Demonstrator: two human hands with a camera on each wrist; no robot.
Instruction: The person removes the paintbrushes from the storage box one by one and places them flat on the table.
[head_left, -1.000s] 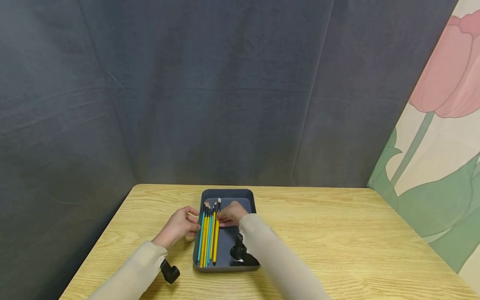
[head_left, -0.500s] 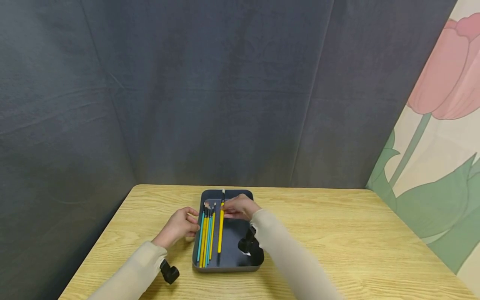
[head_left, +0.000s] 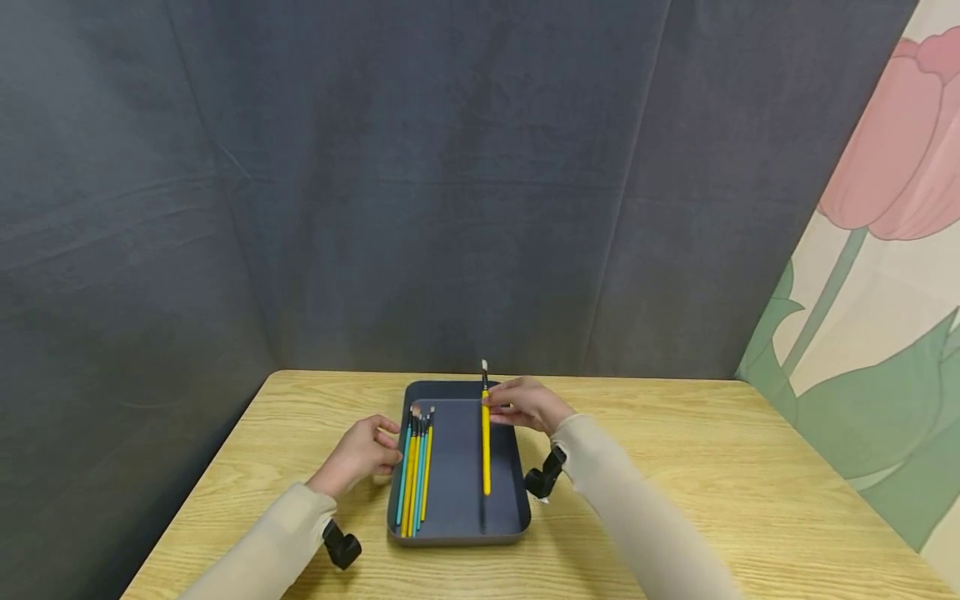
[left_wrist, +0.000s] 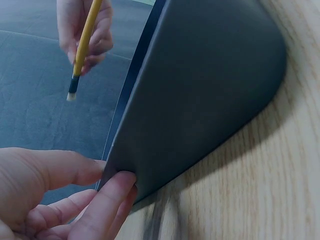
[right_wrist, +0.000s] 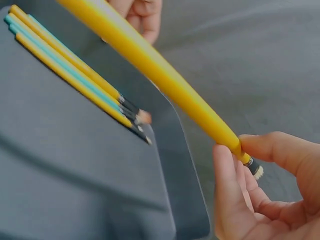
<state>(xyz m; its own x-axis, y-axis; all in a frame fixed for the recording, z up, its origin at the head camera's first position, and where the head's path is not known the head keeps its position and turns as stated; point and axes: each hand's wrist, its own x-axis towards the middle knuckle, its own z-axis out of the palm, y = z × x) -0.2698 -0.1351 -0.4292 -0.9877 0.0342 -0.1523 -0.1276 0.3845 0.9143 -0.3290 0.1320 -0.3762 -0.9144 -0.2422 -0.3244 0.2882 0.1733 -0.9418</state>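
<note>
My right hand [head_left: 531, 403] pinches a yellow-handled paintbrush [head_left: 486, 450] between thumb and fingers, near its dark ferrule. The brush points pale bristles away from me and hangs over the right side of a dark grey tray [head_left: 459, 492]. On the tray's left side my left hand [head_left: 362, 450] pinches the wall; the left wrist view shows its thumb and fingertips [left_wrist: 125, 179] on either side of the rim. Along the tray's left inside lie several paintbrushes [head_left: 415, 487] with yellow and turquoise handles, side by side, bristles toward the far end.
The tray stands on a light wood-grain table [head_left: 675, 483]. Behind the table hangs a dark blue-grey cloth [head_left: 465, 208], and a tulip-patterned panel [head_left: 885, 275] is at the right. A black wrist camera [head_left: 342, 547] sits on the left sleeve.
My right hand has lifted the yellow paintbrush away from the row and carried it right, across the tray. The left hand has stayed at the tray's left wall.
</note>
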